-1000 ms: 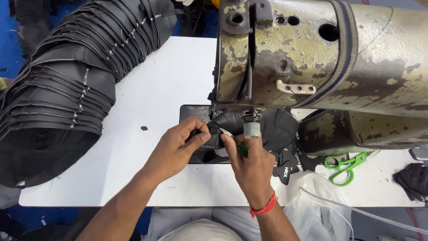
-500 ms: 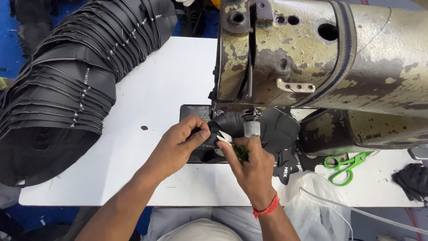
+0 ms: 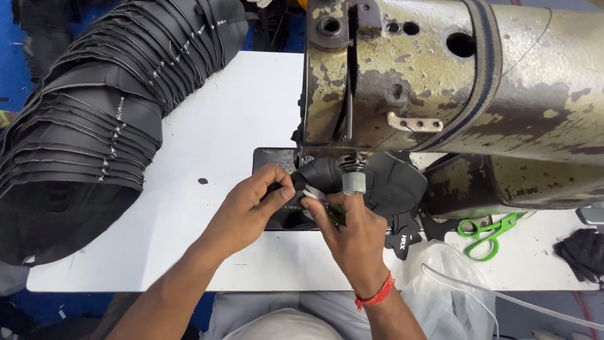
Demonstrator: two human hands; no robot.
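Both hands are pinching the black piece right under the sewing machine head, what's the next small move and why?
Probably ease the black piece slightly further under the needle bar: the left hand and right hand pinch its near edge, just short of the bar.

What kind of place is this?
Likely a stitching workshop: a worn industrial sewing machine, a long stack of black cut pieces on the white table, and green thread snips.
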